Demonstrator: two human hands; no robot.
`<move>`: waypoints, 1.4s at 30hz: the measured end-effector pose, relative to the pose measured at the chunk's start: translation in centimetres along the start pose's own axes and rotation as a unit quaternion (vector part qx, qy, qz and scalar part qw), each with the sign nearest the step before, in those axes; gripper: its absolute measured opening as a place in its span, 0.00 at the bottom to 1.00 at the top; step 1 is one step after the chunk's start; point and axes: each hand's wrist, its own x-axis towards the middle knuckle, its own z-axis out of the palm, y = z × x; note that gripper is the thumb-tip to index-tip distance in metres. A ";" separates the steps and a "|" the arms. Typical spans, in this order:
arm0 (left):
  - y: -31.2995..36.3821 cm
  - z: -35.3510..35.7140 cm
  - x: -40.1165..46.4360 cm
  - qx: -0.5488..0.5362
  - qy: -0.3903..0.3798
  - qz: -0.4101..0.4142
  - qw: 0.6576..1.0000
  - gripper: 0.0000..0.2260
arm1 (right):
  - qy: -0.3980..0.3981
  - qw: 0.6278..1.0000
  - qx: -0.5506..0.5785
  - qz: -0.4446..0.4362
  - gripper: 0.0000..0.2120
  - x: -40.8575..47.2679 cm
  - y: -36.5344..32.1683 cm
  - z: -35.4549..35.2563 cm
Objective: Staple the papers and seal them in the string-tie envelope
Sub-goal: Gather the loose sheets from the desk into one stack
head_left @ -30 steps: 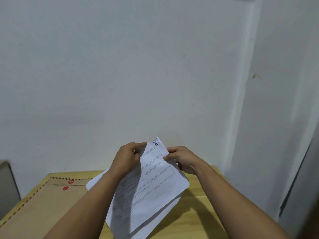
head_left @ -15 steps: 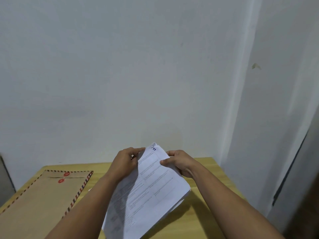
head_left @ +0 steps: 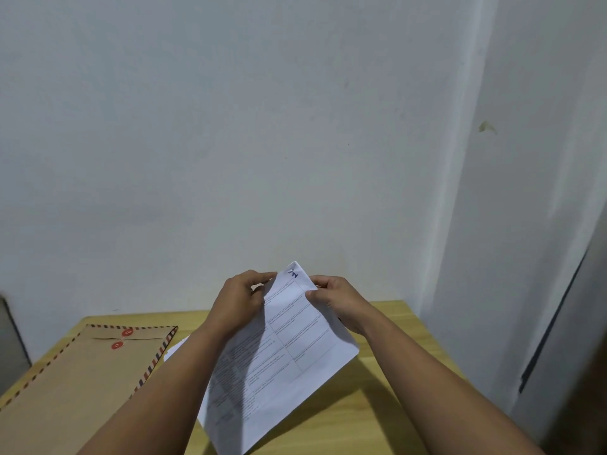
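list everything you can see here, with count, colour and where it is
papers: one small stack, exact count unclear, white with printed text and a blue mark at the top corner, held tilted above the table at centre
envelope: one, brown with a red and dark striped border, lying flat on the table at left
string-tie discs: two, red, on the envelope near its far edge
table: one, light wood, across the bottom
wall: white, behind the table
stapler: none in view
left hand: one, fingers gripping the papers' upper left edge
right hand: one, fingers gripping the papers' upper right edge
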 end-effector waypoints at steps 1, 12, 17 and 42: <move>0.1 -0.1 0.0 -0.001 0.001 -0.001 1.000 0.16 | 0.003 1.000 0.002 -0.004 0.14 -0.1 -0.2 0.1; 1.1 -1.0 -0.5 0.016 0.006 -0.019 1.000 0.13 | 0.015 0.999 0.026 -0.033 0.13 -0.4 -1.0 0.4; 1.4 -1.3 -0.2 0.046 0.037 0.001 0.998 0.10 | 0.032 0.997 0.022 -0.066 0.11 -0.1 -0.8 0.5; 1.5 -2.3 0.1 0.006 -0.038 -0.034 0.999 0.08 | 0.092 0.991 0.065 -0.072 0.08 0.6 0.2 1.8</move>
